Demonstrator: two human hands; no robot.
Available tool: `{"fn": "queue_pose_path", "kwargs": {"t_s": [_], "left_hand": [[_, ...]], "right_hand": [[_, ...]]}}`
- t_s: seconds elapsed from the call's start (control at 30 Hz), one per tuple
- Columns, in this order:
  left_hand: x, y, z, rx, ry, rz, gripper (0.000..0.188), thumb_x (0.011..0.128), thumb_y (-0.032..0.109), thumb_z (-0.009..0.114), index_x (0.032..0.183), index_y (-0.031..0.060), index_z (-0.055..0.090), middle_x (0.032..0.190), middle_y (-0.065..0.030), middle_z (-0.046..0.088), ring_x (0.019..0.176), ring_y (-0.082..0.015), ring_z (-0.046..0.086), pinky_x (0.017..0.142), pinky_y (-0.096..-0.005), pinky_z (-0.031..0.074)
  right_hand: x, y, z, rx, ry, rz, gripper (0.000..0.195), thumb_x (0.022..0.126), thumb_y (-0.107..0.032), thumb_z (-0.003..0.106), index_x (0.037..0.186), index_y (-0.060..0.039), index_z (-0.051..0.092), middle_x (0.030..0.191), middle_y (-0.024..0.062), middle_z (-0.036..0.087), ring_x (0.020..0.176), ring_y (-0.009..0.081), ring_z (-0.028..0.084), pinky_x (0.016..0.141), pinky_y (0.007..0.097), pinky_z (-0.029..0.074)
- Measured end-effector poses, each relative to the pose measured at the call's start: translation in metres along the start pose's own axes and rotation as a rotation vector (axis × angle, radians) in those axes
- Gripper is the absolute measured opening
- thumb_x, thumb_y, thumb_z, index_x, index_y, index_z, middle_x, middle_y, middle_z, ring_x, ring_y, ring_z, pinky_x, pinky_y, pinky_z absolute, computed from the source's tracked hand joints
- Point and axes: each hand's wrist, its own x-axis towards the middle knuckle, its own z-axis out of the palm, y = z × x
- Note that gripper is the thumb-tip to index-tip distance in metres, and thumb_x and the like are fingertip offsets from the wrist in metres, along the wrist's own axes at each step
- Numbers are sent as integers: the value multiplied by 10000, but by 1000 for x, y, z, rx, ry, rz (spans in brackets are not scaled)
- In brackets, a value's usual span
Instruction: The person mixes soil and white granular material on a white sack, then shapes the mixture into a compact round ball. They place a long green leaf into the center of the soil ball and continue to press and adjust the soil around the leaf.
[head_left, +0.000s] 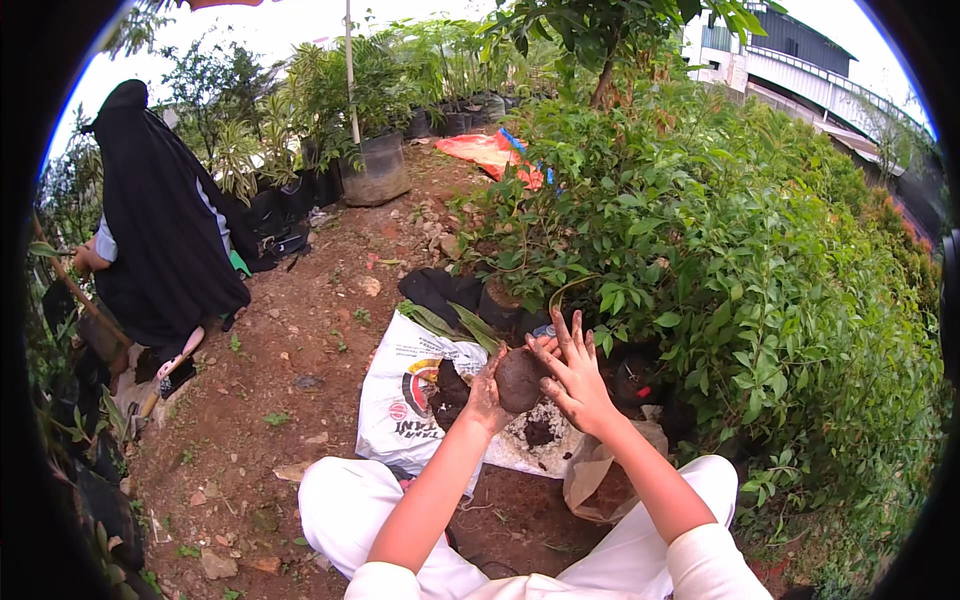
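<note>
A round ball of dark, moist soil (519, 381) rests in my left hand (489, 390), whose fingers curve around its left side and underside. My right hand (574, 375) is at the ball's right side, fingers spread and pointing upward, smeared with soil; whether its palm touches the ball cannot be told. Beneath lies a white printed plastic sack (390, 382) with dark soil (450, 394) on it. A soil-stained white sheet (517, 450) with a dark clump (538, 432) is just below my hands. Long green leaves (477, 328) lie behind the ball.
An open brown bag (592, 480) stands by my right knee. Dense leafy shrubs (675, 247) fill the right side. A person in black (161, 217) is at the left, holding a stick. Potted plants (375, 169) and an orange sheet (487, 154) are farther back. Stones dot the ground.
</note>
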Motion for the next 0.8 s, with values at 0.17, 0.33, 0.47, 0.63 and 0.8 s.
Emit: {"fn": "queue_pose_path", "kwargs": {"t_s": [0.17,0.33,0.47,0.63,0.8], "left_hand": [[2,-1,-10,-32,-31,-2,707,921,481,377,1432,14,233,1489,-136,248,1356,-262,290,1110,-424,244],[2,0,-1,81,-41,119,740,927,520,323,1457,40,131,1515,-126,160,1402,-242,164,1132,-440,184],[4,-1,-8,36,-90,153,798,906,554,381,1460,45,117,1521,-135,121,1405,-285,129,1131,-479,151],[7,-5,-7,3,24,189,858,871,608,402,1455,40,133,1513,-150,139,1384,-325,180,1120,-501,165],[-8,-13,-19,-159,291,189,818,823,717,381,1316,64,379,1297,-125,447,1221,-285,424,1058,-445,296]], "right_hand": [[0,0,-3,24,-90,-75,548,905,-573,334,1367,-300,443,1548,67,85,1402,406,-25,1084,603,9],[-7,-19,4,-214,-123,-137,577,890,-543,402,1387,-250,416,1528,113,157,1406,393,4,1107,562,5],[-10,-28,15,-187,-193,-291,690,864,-497,474,1405,-88,347,1471,173,271,1391,390,143,1113,547,79],[-13,-30,26,-135,-103,-261,749,822,-444,575,1388,-16,333,1440,197,311,1363,379,236,1116,481,171],[-9,-28,29,120,85,-101,625,832,-229,624,1360,-12,369,1407,186,368,1328,324,329,1073,422,286]]}}
